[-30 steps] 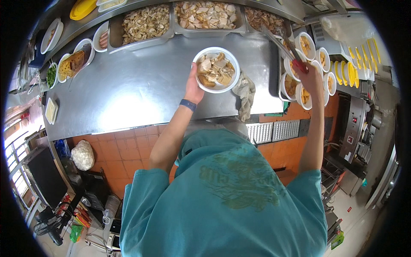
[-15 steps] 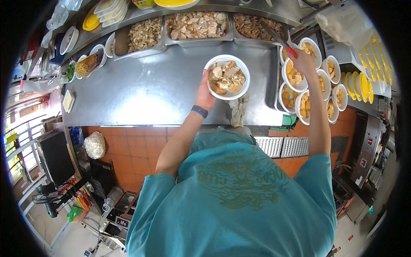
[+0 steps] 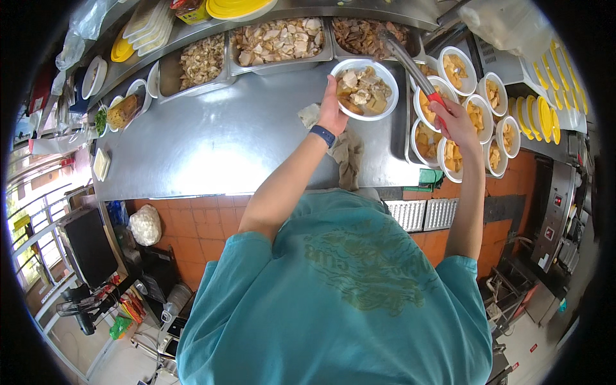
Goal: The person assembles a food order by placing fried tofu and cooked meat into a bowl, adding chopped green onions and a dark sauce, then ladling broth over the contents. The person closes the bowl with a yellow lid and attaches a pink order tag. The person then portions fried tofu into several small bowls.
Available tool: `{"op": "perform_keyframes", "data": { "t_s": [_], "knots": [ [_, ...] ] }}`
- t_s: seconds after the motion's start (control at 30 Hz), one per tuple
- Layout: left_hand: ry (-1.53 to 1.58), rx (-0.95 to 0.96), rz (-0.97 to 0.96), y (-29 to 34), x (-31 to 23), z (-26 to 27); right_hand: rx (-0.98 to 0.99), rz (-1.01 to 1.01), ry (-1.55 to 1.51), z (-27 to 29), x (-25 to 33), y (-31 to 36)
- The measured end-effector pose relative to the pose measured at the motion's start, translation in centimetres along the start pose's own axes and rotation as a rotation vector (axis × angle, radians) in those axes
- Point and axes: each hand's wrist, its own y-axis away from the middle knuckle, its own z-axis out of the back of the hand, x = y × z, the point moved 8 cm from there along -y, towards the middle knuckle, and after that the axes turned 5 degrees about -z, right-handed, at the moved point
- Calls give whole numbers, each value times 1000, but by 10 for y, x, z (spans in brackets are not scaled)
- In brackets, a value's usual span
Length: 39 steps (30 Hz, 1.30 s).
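Observation:
My left hand grips the near-left rim of a round white bowl holding pale meat slices and yellowish chunks. In my right hand are metal tongs with a red handle. The tong tips reach the dark meat pieces in the right-hand steel pan; whether they pinch any cannot be made out. The bowl is held above the steel counter, just in front of that pan. Beside my right hand, several white bowls with yellow-orange chunks stand close together, some partly hidden by my hand.
Two more steel pans, a middle pan and a left pan, hold chopped meat. A crumpled cloth lies at the counter's near edge. Yellow lids stand at far right. A shelf runs along the back.
My left hand has carried the bowl right and farther away, toward the right pan. My right hand has shifted slightly nearer and the tongs now show more fully, tips still at the dark meat.

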Motion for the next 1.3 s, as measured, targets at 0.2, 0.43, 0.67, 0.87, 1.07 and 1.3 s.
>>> {"op": "perform_keyframes", "data": {
  "t_s": [0.2,0.43,0.67,0.87,1.07,1.3],
  "knots": [
    [55,-43,71,-7,0,0,69,8,100,-11,6,68],
    [4,4,40,1,-11,2,-75,130,404,-43,27,108],
    [-17,14,51,7,-14,11,-142,228,705,-58,53,125],
    [35,40,58,8,-15,22,-270,187,655,-37,66,129],
    [-1,42,93,11,-15,27,-300,214,809,-42,58,94],
    [-17,10,85,17,-25,37,-157,49,509,-25,55,125]
  ]
}}
